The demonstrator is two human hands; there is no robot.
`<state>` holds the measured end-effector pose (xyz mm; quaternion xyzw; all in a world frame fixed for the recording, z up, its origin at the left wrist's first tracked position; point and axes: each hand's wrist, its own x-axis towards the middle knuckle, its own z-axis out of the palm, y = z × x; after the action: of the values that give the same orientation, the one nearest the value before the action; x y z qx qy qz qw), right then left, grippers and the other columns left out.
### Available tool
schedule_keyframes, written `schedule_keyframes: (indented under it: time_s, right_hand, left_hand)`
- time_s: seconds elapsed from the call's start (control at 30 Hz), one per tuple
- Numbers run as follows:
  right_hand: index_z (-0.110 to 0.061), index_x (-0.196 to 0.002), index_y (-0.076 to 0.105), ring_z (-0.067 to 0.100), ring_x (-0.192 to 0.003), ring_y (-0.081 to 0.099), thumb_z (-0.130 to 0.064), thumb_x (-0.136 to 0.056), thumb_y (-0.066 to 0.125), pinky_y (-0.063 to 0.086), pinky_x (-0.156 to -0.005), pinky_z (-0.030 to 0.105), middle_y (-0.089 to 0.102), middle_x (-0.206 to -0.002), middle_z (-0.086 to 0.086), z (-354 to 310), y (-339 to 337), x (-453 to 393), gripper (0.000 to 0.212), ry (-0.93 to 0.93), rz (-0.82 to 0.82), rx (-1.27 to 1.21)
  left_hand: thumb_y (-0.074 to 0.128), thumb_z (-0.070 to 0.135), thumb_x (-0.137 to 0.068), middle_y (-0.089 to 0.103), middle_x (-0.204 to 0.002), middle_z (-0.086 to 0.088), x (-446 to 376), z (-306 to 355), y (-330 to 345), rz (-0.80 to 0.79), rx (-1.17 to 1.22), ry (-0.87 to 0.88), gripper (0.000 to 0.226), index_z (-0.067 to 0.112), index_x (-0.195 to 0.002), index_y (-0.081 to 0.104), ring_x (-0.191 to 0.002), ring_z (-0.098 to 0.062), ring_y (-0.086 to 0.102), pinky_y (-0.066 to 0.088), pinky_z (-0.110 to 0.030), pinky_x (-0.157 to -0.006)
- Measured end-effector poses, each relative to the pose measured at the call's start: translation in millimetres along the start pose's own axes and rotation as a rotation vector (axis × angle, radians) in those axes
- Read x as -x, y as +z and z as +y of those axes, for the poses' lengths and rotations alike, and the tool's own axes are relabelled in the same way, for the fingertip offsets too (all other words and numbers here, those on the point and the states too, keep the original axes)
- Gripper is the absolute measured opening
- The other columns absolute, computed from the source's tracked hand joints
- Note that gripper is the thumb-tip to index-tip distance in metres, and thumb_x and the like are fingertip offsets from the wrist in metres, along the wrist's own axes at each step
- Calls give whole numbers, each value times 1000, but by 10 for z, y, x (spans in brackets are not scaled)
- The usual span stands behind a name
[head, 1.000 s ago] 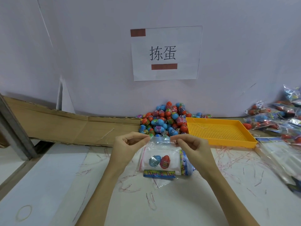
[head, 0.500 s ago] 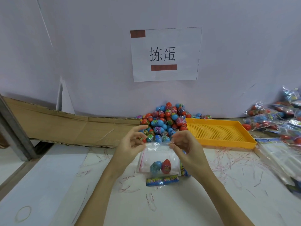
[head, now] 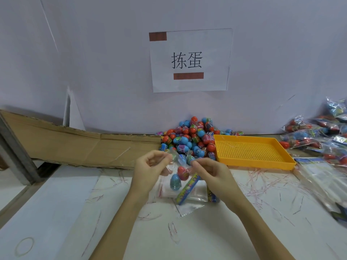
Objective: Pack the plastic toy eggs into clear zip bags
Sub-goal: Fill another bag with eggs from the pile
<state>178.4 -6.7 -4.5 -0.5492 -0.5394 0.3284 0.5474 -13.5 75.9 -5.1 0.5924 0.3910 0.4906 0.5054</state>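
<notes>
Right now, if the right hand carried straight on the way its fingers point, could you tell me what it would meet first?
The right hand pinches the top of the clear zip bag, its fingers pointing left towards the left hand. Going straight on, it would probably meet the left hand's fingers first, though depth is hard to judge from one view.

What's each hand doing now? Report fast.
Left hand: pinching the clear zip bag at its top.
Right hand: pinching the same bag's top.

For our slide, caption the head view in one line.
Both hands pinch a clear zip bag holding a red egg and a blue egg.
</notes>
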Motion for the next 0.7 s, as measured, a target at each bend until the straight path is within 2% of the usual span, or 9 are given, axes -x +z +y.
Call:
schedule_keyframes:
  time_s: [0.07,0.23,0.33,0.43,0.5,0.57,0.63,0.7]
  right_hand:
    - [-21,-99,78,7,-91,74,-28,-95,70,55,-78,16,79,-91,-8,11,20,5,12,29,-9,-5]
    - [-20,-91,78,10,-80,73,-22,-92,74,57,-72,18,76,-82,-5,31,29,0,4,33,104,-38]
    - [-22,-95,77,11,-78,72,-29,-96,69,58,-70,20,76,-81,-4,55,16,-8,11,50,120,-13]
    - [-28,-99,77,5,-82,71,-39,-97,64,56,-71,15,76,-85,-13,67,0,-2,17,86,5,95]
    - [-31,-100,77,-2,-86,68,-37,-96,67,52,-72,10,75,-87,-18,83,4,-2,13,73,-35,161]
    - [-31,-108,74,0,-87,68,-35,-95,69,53,-72,12,75,-88,-13,105,18,-10,14,55,6,169]
    - [-31,-117,67,7,-87,69,-36,-95,69,58,-76,19,75,-89,-6,114,26,-26,23,54,63,158]
    - [-32,-119,64,8,-85,69,-39,-94,69,58,-75,19,75,-88,-4,119,18,-33,27,56,87,163]
  left_hand:
    - [78,23,-91,79,-89,-7,-10,13,-30,38,57,-42,13,13,-101,77,-71,-24,74,64,-32,-70]
    - [75,20,-94,77,-85,-7,-12,16,-27,-117,15,-138,9,15,-101,76,-68,-24,71,60,-34,-65]
    - [75,15,-94,75,-83,-7,-9,-14,-9,-109,-34,-116,4,16,-97,77,-67,-22,70,58,-30,-61]
    - [76,18,-93,78,-87,-2,-14,-27,-13,-40,-15,-74,5,18,-98,77,-80,-15,72,57,-24,-66]
    - [74,18,-95,79,-92,-1,-26,-32,-29,-16,13,-59,7,18,-102,75,-89,-15,74,59,-30,-77]
    - [72,15,-96,79,-98,-2,-38,-18,-41,2,85,-74,9,17,-105,74,-93,-18,75,59,-39,-83]
    - [71,13,-96,78,-102,-5,-45,14,-50,7,170,-117,11,16,-106,73,-90,-21,75,61,-36,-78]
    - [70,13,-96,77,-101,-7,-46,42,-61,5,246,-153,12,16,-107,73,-86,-20,74,60,-30,-71]
